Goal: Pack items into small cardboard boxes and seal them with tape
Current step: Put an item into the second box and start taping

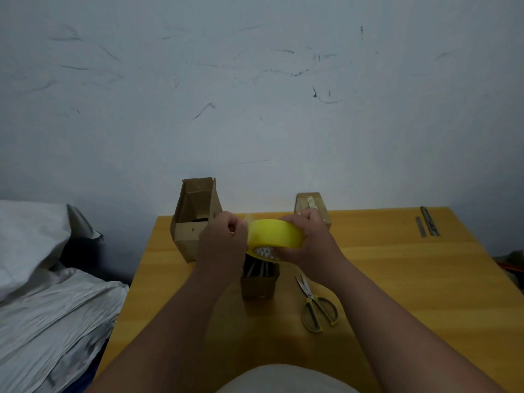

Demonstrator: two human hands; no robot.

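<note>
A yellow tape roll (273,233) is held up above the wooden table (397,279). My right hand (307,236) grips the roll from its right side. My left hand (224,239) pinches the tape's loose end at the roll's left edge. Directly below the roll stands a small open cardboard box (258,282) with dark items inside; my hands partly hide it. A taller open cardboard box (195,219) stands at the table's back left. A closed small box (312,204) with tape on top sits at the back, behind my right hand.
Yellow-handled scissors (314,304) lie on the table right of the small box. Two thin metal strips (428,222) rest at the back right corner. Grey-white sacks (48,293) are piled left of the table. A scuffed wall rises behind.
</note>
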